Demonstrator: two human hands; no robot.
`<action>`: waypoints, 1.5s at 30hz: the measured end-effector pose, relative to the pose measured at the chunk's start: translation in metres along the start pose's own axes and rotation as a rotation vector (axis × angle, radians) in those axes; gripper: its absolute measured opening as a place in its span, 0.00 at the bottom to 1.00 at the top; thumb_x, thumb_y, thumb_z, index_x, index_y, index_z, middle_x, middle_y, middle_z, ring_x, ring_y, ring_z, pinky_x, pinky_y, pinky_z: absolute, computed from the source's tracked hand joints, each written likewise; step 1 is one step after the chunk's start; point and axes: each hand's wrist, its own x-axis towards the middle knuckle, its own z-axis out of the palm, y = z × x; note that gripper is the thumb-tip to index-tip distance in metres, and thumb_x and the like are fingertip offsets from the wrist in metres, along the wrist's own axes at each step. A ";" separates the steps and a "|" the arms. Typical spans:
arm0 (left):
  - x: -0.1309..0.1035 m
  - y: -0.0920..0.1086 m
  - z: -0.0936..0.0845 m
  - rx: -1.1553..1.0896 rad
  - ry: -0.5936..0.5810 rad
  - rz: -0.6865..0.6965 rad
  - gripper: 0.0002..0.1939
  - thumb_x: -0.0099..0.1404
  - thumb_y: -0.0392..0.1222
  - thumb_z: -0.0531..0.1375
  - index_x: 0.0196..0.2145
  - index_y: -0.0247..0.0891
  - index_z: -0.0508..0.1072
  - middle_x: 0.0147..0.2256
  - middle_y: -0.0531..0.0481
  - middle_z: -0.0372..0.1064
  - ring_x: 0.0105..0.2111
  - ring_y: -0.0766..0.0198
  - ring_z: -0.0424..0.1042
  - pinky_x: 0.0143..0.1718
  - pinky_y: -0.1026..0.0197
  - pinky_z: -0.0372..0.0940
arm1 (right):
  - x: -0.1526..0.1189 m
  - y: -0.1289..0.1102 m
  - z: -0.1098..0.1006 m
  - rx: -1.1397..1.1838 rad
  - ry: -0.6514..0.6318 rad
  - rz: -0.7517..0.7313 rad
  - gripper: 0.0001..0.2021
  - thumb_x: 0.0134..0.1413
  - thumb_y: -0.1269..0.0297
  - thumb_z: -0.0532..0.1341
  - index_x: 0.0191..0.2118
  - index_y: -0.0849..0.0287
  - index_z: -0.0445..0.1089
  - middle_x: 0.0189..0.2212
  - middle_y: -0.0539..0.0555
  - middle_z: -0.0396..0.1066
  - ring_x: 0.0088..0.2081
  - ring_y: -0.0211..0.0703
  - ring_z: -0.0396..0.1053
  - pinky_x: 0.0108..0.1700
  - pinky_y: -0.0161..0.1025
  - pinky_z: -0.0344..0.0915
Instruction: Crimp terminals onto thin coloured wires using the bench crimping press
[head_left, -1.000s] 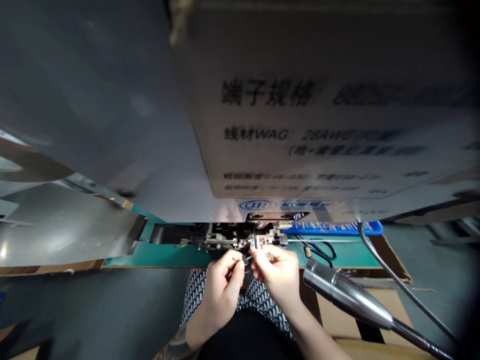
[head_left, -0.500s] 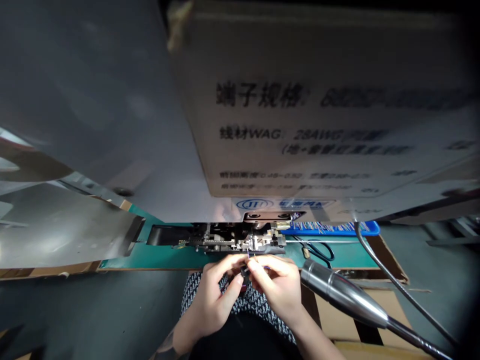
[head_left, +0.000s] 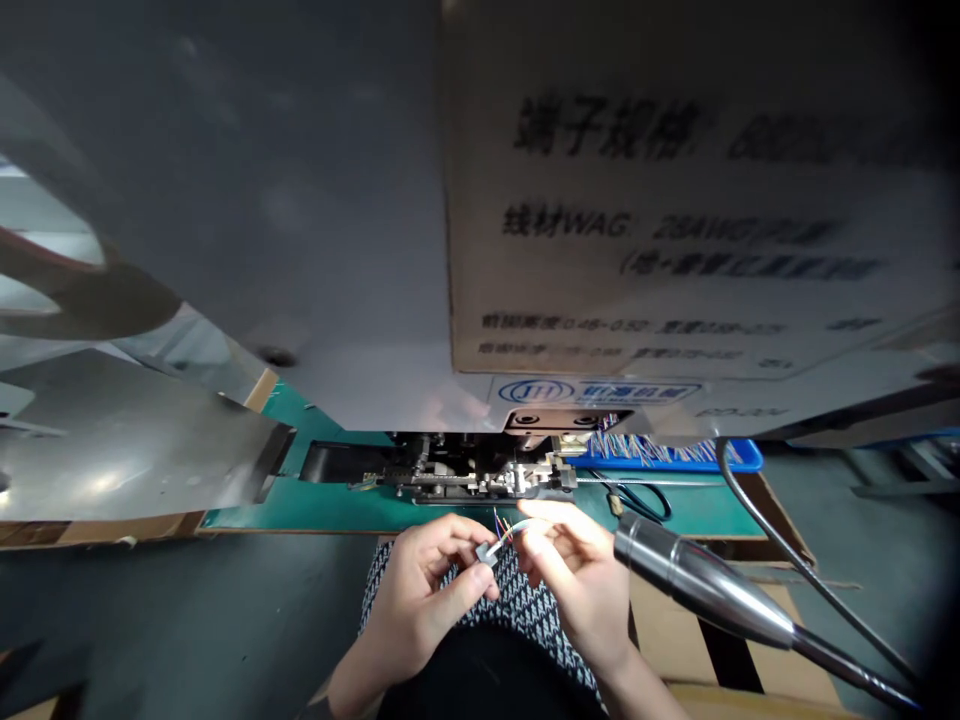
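Between the thumb and fingers of my left hand (head_left: 431, 590) is a small grey connector (head_left: 486, 553), held over my lap just in front of the bench edge. Thin coloured wires (head_left: 502, 528), blue, red and yellow among them, fan out near it, some tips pointing at the machine. A pale cable (head_left: 523, 525) runs from these wires into my right hand (head_left: 581, 565), which is closed around it with thumb and index finger; the other fingers are curled. Just beyond my hands sits the metal crimping mechanism (head_left: 510, 482) of the machine.
The grey machine housing (head_left: 337, 250) with a printed label (head_left: 637, 220) fills the upper view. A blue tray (head_left: 739, 457) of wires lies at the back right of the green bench (head_left: 330, 515). A metal lamp head (head_left: 697, 580) stands close right of my right hand. Sheet metal (head_left: 150, 440) is at left.
My right hand has moved slightly right, away from my left fingers, and opened a gap. The grey connector and coloured wires now show more clearly. The view has shifted a little.
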 end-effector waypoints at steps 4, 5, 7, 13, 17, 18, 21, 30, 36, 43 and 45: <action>-0.005 0.002 0.001 0.100 0.071 0.072 0.07 0.69 0.40 0.67 0.45 0.39 0.80 0.30 0.46 0.81 0.31 0.57 0.82 0.35 0.58 0.75 | -0.004 -0.005 0.000 -0.039 0.079 -0.100 0.07 0.67 0.64 0.70 0.48 0.52 0.82 0.27 0.50 0.78 0.25 0.42 0.75 0.24 0.35 0.73; -0.006 0.002 0.001 0.140 0.088 0.090 0.07 0.69 0.39 0.67 0.44 0.39 0.80 0.30 0.47 0.81 0.31 0.57 0.82 0.35 0.58 0.75 | -0.006 -0.006 0.001 -0.017 0.102 -0.122 0.08 0.66 0.66 0.70 0.48 0.51 0.82 0.27 0.50 0.78 0.24 0.41 0.74 0.24 0.34 0.73; -0.008 0.003 0.002 0.222 0.122 0.126 0.06 0.68 0.38 0.67 0.43 0.40 0.80 0.30 0.48 0.80 0.31 0.58 0.81 0.34 0.59 0.74 | -0.008 -0.008 0.004 0.012 0.152 -0.171 0.11 0.62 0.71 0.72 0.48 0.50 0.83 0.30 0.51 0.80 0.23 0.39 0.73 0.22 0.33 0.70; -0.012 0.003 0.003 0.429 0.172 0.235 0.06 0.67 0.37 0.68 0.42 0.43 0.81 0.32 0.51 0.79 0.31 0.61 0.79 0.35 0.59 0.72 | -0.009 -0.019 0.008 -0.046 0.162 -0.321 0.13 0.57 0.78 0.71 0.42 0.51 0.85 0.34 0.53 0.82 0.27 0.41 0.75 0.26 0.36 0.73; -0.011 0.004 0.004 0.500 0.190 0.266 0.06 0.67 0.37 0.67 0.42 0.44 0.80 0.32 0.53 0.79 0.31 0.61 0.79 0.37 0.59 0.71 | -0.005 -0.026 0.007 -0.098 0.138 -0.418 0.18 0.54 0.81 0.71 0.44 0.49 0.85 0.33 0.50 0.84 0.33 0.44 0.80 0.37 0.39 0.80; -0.011 0.005 0.005 0.519 0.195 0.268 0.06 0.67 0.37 0.67 0.42 0.44 0.81 0.32 0.53 0.80 0.31 0.61 0.79 0.37 0.59 0.71 | -0.004 -0.027 0.006 -0.119 0.124 -0.429 0.19 0.54 0.81 0.71 0.45 0.48 0.85 0.34 0.50 0.85 0.33 0.44 0.81 0.37 0.38 0.80; -0.011 0.008 0.006 0.558 0.201 0.261 0.04 0.67 0.38 0.67 0.41 0.43 0.81 0.32 0.53 0.80 0.32 0.61 0.79 0.38 0.58 0.71 | -0.002 -0.027 0.005 -0.192 0.079 -0.443 0.19 0.55 0.80 0.71 0.46 0.48 0.85 0.36 0.49 0.86 0.32 0.43 0.81 0.37 0.37 0.80; -0.008 0.005 0.005 0.519 0.165 0.211 0.05 0.67 0.37 0.67 0.41 0.43 0.81 0.32 0.52 0.80 0.33 0.60 0.79 0.39 0.58 0.71 | 0.003 -0.030 0.003 -0.239 -0.002 -0.505 0.15 0.55 0.80 0.70 0.43 0.52 0.83 0.35 0.49 0.86 0.32 0.42 0.83 0.41 0.35 0.81; 0.000 0.000 -0.002 0.203 -0.004 0.062 0.07 0.73 0.44 0.66 0.44 0.39 0.78 0.35 0.46 0.82 0.36 0.56 0.81 0.41 0.56 0.73 | -0.003 -0.021 0.006 -0.137 0.010 -0.347 0.10 0.60 0.76 0.68 0.42 0.53 0.81 0.29 0.49 0.81 0.27 0.41 0.79 0.30 0.33 0.76; 0.004 -0.011 -0.005 0.056 -0.085 0.063 0.09 0.76 0.47 0.64 0.45 0.38 0.76 0.40 0.44 0.80 0.41 0.56 0.80 0.45 0.56 0.72 | -0.010 -0.003 0.013 0.213 -0.012 0.039 0.04 0.69 0.63 0.69 0.39 0.52 0.76 0.23 0.45 0.67 0.20 0.35 0.60 0.20 0.32 0.55; 0.004 -0.011 -0.004 0.076 -0.089 0.108 0.08 0.76 0.45 0.64 0.44 0.39 0.77 0.40 0.45 0.79 0.41 0.57 0.79 0.46 0.56 0.72 | -0.006 -0.004 0.013 0.281 -0.091 0.141 0.09 0.69 0.59 0.68 0.36 0.53 0.74 0.21 0.45 0.62 0.20 0.35 0.55 0.21 0.33 0.51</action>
